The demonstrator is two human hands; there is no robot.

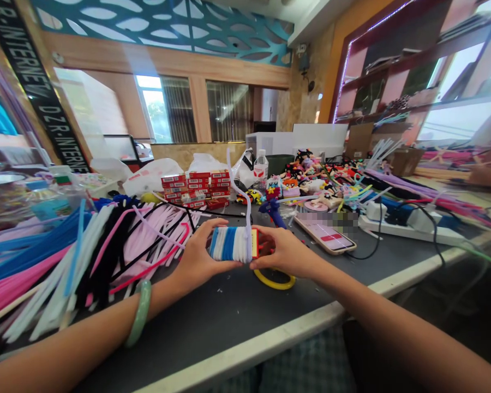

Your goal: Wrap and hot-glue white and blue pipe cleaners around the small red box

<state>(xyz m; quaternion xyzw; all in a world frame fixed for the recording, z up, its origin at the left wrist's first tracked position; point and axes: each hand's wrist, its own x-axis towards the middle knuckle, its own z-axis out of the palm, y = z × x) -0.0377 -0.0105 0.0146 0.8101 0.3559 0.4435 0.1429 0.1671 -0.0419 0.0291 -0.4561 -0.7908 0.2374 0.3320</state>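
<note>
My left hand (196,256) and my right hand (284,252) together grip a small red box (261,244) wrapped in white and blue pipe cleaners (229,244). Both hands are closed around its ends, just above the dark grey table (237,311). A loose white pipe cleaner end (240,191) rises from the wrap and curls upward. Under my right hand lies a yellow ring (275,282). On my left wrist sits a pale green bangle (140,314).
A big heap of pink, white, black and blue pipe cleaners (65,262) covers the left. A phone (325,234) lies right of my hands, a white power strip (409,226) with cables beyond. Stacked red boxes (196,188), a bottle (261,166) and colourful craft figures (311,177) crowd the back.
</note>
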